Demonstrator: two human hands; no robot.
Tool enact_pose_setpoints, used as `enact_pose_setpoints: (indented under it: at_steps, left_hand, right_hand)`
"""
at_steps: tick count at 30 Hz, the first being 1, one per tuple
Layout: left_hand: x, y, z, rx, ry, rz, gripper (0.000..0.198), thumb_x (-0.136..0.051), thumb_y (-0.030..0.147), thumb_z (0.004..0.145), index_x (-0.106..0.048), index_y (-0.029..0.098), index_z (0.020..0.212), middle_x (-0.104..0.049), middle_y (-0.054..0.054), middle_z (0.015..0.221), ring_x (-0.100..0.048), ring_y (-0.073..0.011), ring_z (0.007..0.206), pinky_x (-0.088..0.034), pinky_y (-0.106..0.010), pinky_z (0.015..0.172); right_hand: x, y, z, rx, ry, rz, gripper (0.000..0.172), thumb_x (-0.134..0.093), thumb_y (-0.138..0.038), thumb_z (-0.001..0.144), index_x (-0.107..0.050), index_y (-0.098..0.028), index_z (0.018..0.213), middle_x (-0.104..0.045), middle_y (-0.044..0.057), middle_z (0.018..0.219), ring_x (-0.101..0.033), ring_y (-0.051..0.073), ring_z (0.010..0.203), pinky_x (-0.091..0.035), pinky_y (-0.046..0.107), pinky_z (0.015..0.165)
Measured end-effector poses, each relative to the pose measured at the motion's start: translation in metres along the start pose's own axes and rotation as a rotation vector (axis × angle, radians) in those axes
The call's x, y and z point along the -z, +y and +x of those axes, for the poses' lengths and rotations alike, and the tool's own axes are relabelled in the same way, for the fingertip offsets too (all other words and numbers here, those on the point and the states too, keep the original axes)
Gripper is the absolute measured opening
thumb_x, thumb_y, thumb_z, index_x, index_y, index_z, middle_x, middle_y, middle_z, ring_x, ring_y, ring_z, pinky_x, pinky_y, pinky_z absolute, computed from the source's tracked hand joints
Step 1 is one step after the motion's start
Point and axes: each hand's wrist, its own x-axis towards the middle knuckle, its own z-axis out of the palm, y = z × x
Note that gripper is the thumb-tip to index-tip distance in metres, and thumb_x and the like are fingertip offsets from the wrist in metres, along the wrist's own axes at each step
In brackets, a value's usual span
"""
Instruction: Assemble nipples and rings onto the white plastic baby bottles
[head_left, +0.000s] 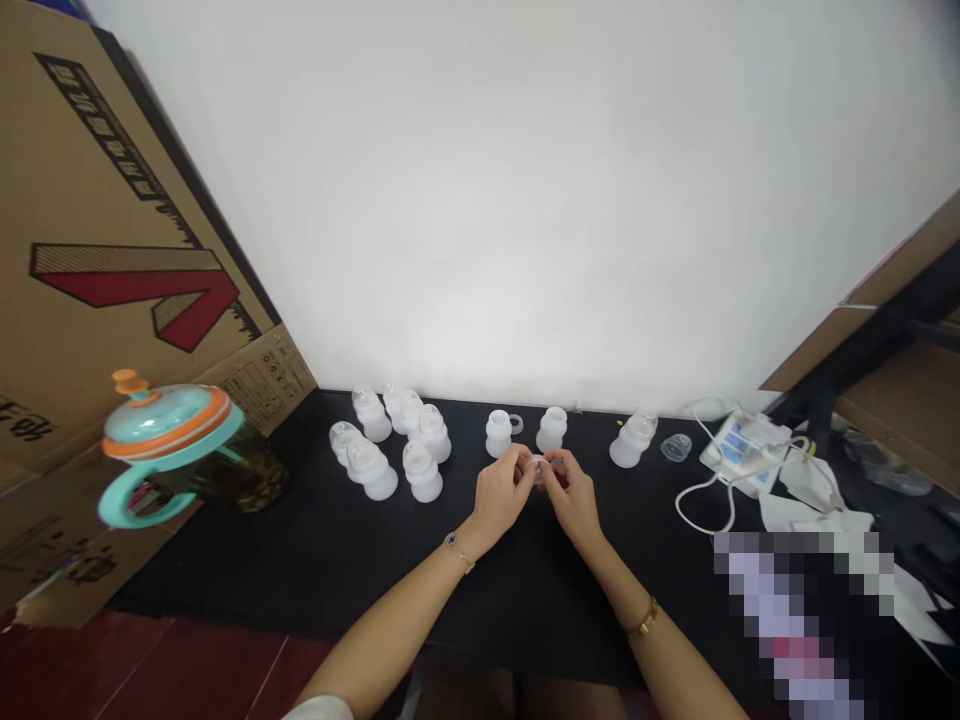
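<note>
From my end: a white backdrop [525,200] rises behind a black tabletop [247,570], with a large cardboard box [112,250] leaning at left. A teal-and-orange lidded mug [172,430] sits at the left edge. Frosted plastic baby bottles [424,472] stand upright in a loose cluster, matte and round-shouldered, probably grouped to keep the front area free. Two more bottles [551,428] stand just ahead of the hands, with a clear ring [516,424] near one. A white electric unit [746,450] with tubing lies at right. My left hand [499,495] and right hand [571,495] are close together, narrow, fingertips pinching a small pale ring [537,468]; it's mostly hidden, so details are unclear.
</note>
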Motion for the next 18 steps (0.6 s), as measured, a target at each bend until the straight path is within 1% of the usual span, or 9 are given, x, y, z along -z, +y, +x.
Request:
enact_pose_setpoints:
  at_steps: [3,7,12,13,15,17,18]
  left_hand:
    - [-0.001,-0.001,0.0003,0.016,0.042,-0.013,0.01,-0.056,0.032,0.092,-0.058,0.024,0.098,-0.068,0.002,0.084,-0.065,-0.015,0.069,-0.043,-0.025,0.064]
    - [-0.0007,-0.0044,0.0016,0.04,0.082,-0.073,0.01,-0.057,0.027,0.09,-0.057,0.025,0.1,-0.069,0.001,0.085,-0.067,-0.0162,0.073,-0.046,-0.025,0.064]
    - [0.0004,-0.0065,0.0028,0.003,0.107,-0.111,0.012,-0.057,0.025,0.09,-0.058,0.025,0.102,-0.069,0.0,0.088,-0.066,-0.0157,0.074,-0.049,-0.025,0.063]
    - [0.0009,-0.0064,0.0029,-0.025,0.128,-0.098,0.016,-0.057,0.025,0.089,-0.057,0.024,0.105,-0.069,-0.001,0.092,-0.066,-0.0164,0.077,-0.05,-0.026,0.064]
    - [0.0027,-0.0058,0.0034,-0.116,0.2,-0.055,0.027,-0.057,0.023,0.088,-0.055,0.023,0.115,-0.068,-0.006,0.107,-0.066,-0.0195,0.093,-0.053,-0.029,0.071]
    - [0.0053,-0.0054,0.0047,-0.23,0.293,-0.005,0.036,-0.055,0.02,0.088,-0.051,0.021,0.123,-0.061,-0.012,0.125,-0.06,-0.0237,0.114,-0.054,-0.036,0.086]
    - [0.0065,-0.0055,0.0058,-0.274,0.337,0.016,0.039,-0.055,0.019,0.088,-0.05,0.021,0.126,-0.057,-0.014,0.13,-0.056,-0.0255,0.122,-0.051,-0.041,0.095]
  right_hand:
    - [0.0,0.0002,-0.0004,-0.03,-0.004,0.094,0.027,-0.066,-0.049,0.087,-0.059,-0.025,0.098,-0.073,0.002,0.082,-0.069,0.021,0.069,-0.051,0.029,0.059]
    - [-0.0017,0.0009,0.0002,-0.054,-0.048,0.239,0.034,-0.072,-0.049,0.082,-0.06,-0.026,0.103,-0.073,0.005,0.097,-0.068,0.02,0.075,-0.051,0.027,0.056]
    - [-0.0034,0.0009,0.003,-0.094,-0.063,0.363,0.037,-0.079,-0.047,0.077,-0.06,-0.025,0.099,-0.072,0.005,0.099,-0.068,0.02,0.075,-0.051,0.026,0.053]
    - [-0.0032,0.0007,0.0038,-0.101,-0.047,0.385,0.038,-0.08,-0.046,0.075,-0.06,-0.024,0.099,-0.071,0.005,0.1,-0.067,0.019,0.074,-0.05,0.025,0.052]
    - [-0.0022,0.0002,0.0055,-0.119,0.007,0.436,0.043,-0.083,-0.044,0.073,-0.059,-0.024,0.103,-0.07,0.005,0.106,-0.066,0.017,0.07,-0.049,0.024,0.049]
    - [-0.0005,-0.0005,0.0074,-0.142,0.066,0.483,0.051,-0.084,-0.043,0.071,-0.06,-0.025,0.111,-0.067,0.007,0.115,-0.064,0.015,0.066,-0.049,0.024,0.048]
    - [0.0005,-0.0007,0.0082,-0.154,0.086,0.504,0.054,-0.084,-0.042,0.071,-0.06,-0.025,0.116,-0.066,0.008,0.119,-0.063,0.014,0.065,-0.049,0.024,0.047]
